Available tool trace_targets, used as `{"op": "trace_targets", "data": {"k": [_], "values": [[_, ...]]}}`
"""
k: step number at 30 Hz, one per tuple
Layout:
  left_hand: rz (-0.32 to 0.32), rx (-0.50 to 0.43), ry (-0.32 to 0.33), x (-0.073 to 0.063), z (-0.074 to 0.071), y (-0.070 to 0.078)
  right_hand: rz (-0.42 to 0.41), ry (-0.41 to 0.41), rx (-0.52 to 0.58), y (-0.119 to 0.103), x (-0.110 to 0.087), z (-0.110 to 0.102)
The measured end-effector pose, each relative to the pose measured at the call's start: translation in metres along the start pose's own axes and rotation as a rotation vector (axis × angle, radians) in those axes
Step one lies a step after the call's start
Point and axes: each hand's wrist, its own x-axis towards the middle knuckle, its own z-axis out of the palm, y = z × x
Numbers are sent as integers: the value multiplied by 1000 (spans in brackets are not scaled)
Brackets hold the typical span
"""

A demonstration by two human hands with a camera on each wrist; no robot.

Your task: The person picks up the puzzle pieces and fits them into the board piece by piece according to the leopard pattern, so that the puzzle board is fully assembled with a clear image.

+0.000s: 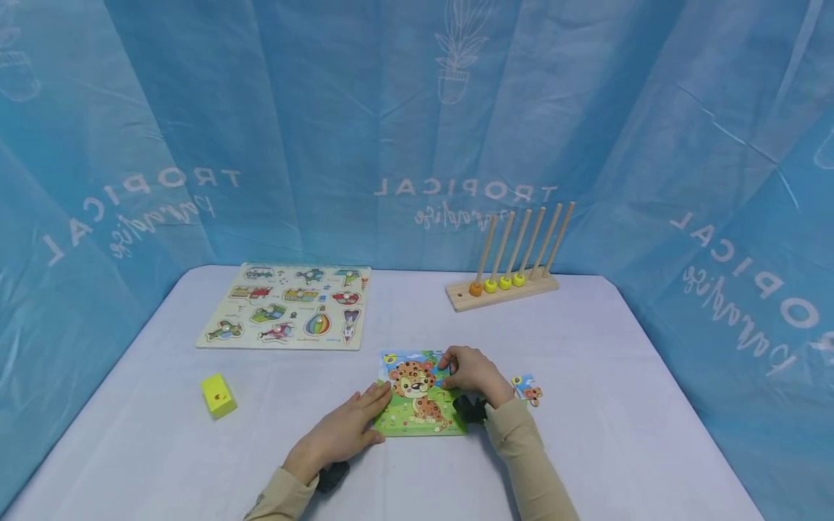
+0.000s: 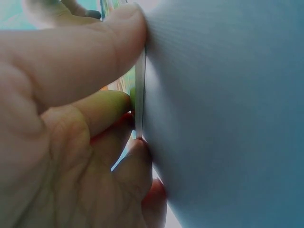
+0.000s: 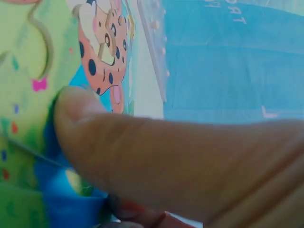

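A leopard jigsaw puzzle [image 1: 417, 412] lies flat on the table, with its raised pieces showing in the right wrist view. My left hand [image 1: 348, 427] rests along the puzzle's left edge, fingers extended over the rim and thumb by the lower corner. In the left wrist view the thumb and fingertips touch the thin board edge [image 2: 139, 99]. At the upper right corner my right hand [image 1: 474, 370] pinches a blue-and-green puzzle piece [image 3: 71, 209], its thumb pressing on the face. A loose puzzle piece [image 1: 528, 389] with an orange ear lies right of the right wrist.
A wooden vehicle peg puzzle [image 1: 287, 304] lies at the back left. The yellow block [image 1: 218, 396] sits at left. Behind, at right, stands a wooden rack [image 1: 502, 289] of upright rods with several beads. Blue curtains [image 1: 326, 145] border the white table [image 1: 586, 456].
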Motion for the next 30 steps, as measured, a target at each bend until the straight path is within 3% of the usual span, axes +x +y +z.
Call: {"op": "trace_targets", "data": {"k": [11,17,23,30], "values": [[-10,-6,3,-3,-1,-2,-13,-11,29,0,3,1],[0,-18,-2,-1,-1,1,57,9,-26,2,-2,-4],[-12,-11,-7,0,0,0,88,18,14,7,-3,-6],[-18,-15,-11,-1,1,0,58,113,49,33,-11,-20]]}}
